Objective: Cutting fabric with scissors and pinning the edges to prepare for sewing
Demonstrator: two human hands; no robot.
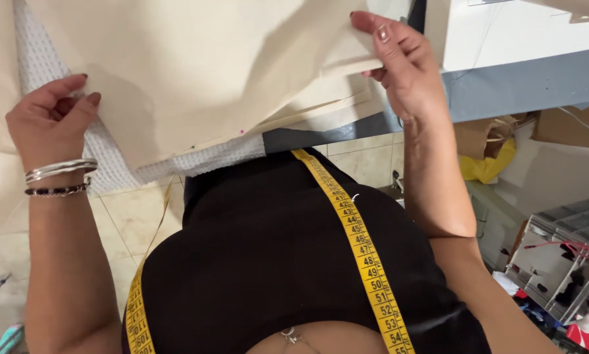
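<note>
- Yellow measuring tape (360, 242) hangs round the person's neck over a black top (261, 262), nearest the camera and well below both sets of fingers; its loose ends could swing forward and catch on the table edge if the person leans in.
- Left hand (48, 124), with bangles (59, 169) and a beaded bracelet (57, 191) at the wrist, has its fingers curled together and pinching the left edge of the cream fabric (196, 72); the thumb presses against the forefinger with cloth between.
- Just right of those fingers, white mesh cloth (120, 167) lies under the cream sheet and overhangs the table edge; a pull on the cream layer alone could, I judge, drag the two out of line.
- A small pink pin head (242, 131) shows at the fabric's lower edge, between the two hands; a sliding finger could be pricked.
- Right hand (402, 69) pinches a folded corner of the cream fabric, thumb beneath, fingers pressed together above.
- Right of those fingers stands a white machine body (504, 33), near enough to block a wide sweep; open room lies toward the body and over the tiled floor (130, 216).
- Farther right and below, a wire rack (563, 262) and a yellow bag (488, 167) sit well apart from the hand.
</note>
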